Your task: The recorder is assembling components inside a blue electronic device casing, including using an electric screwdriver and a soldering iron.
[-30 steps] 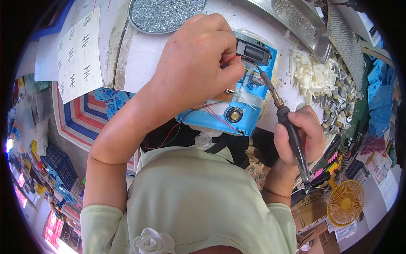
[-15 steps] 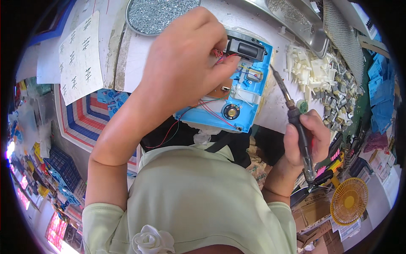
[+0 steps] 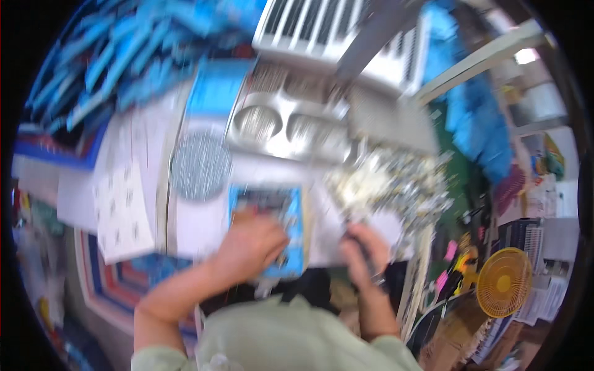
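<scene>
Motion blurs the whole view. A blue plastic casing [image 3: 297,238] lies on the white work table in front of me, with dark and coloured parts inside that are smeared. My left hand [image 3: 250,244] rests over its left side, fingers curled inward; what they pinch is hidden. To the right of the casing, my right hand [image 3: 365,250] is closed round the dark handle of a soldering iron [image 3: 374,271]. The iron's tip points away from me, toward a pile of white plastic parts [image 3: 362,185].
Small metal screws [image 3: 201,164] fill a round tray behind the casing. Further back stands a metal tray [image 3: 281,145] with several compartments. Small metal parts [image 3: 421,191] lie at the right, a paper sheet [image 3: 124,216] at the left. Blue plastic pieces [image 3: 133,52] are heaped far left; a yellow fan [image 3: 504,283] stands at right.
My view has swung up and back, so more of the far table shows and the casing looks smaller. My right hand still grips the soldering iron; my left hand stays over the casing.
</scene>
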`<state>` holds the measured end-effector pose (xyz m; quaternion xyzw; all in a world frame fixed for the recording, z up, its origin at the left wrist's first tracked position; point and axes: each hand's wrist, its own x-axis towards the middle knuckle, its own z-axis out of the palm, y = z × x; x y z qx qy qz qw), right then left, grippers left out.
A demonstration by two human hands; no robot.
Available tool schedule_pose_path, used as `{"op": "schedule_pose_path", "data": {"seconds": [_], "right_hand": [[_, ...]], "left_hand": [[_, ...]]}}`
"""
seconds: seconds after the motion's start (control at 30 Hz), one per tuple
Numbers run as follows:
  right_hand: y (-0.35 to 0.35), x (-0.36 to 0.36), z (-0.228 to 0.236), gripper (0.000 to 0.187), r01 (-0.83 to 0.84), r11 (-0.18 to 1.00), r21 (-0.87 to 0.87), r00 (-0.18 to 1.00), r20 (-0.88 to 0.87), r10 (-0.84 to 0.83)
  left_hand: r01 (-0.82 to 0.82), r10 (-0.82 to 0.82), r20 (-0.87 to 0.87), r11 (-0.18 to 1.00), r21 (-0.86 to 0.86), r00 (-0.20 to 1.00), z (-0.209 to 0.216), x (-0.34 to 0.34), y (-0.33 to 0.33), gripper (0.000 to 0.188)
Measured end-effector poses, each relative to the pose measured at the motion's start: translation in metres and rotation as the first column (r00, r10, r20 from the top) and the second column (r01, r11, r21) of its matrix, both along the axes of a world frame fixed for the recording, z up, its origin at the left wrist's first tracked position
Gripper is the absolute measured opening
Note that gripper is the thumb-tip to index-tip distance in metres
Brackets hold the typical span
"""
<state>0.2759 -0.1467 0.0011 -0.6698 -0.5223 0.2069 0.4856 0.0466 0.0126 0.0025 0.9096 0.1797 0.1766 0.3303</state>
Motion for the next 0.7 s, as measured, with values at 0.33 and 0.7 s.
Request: {"op": "schedule_pose_path", "data": {"seconds": [0.33,0.7], "right_hand": [[0.041,-0.033,0.016,0.049,-0.146,0.972,0.186,0.985,0.114,0.126],[0.01,-0.04,0.0,0.04,0.147,0.987,0.062,0.984,-0.106,-0.14]], "left_hand": [[-0.008,0.01,0.036,0.999,-0.04,0.999,0.005,0.003,0.007,0.01],[-0.024,0.042,0.084,0.978,-0.209,0.996,-0.008,0.003,0.008,0.01]]}}
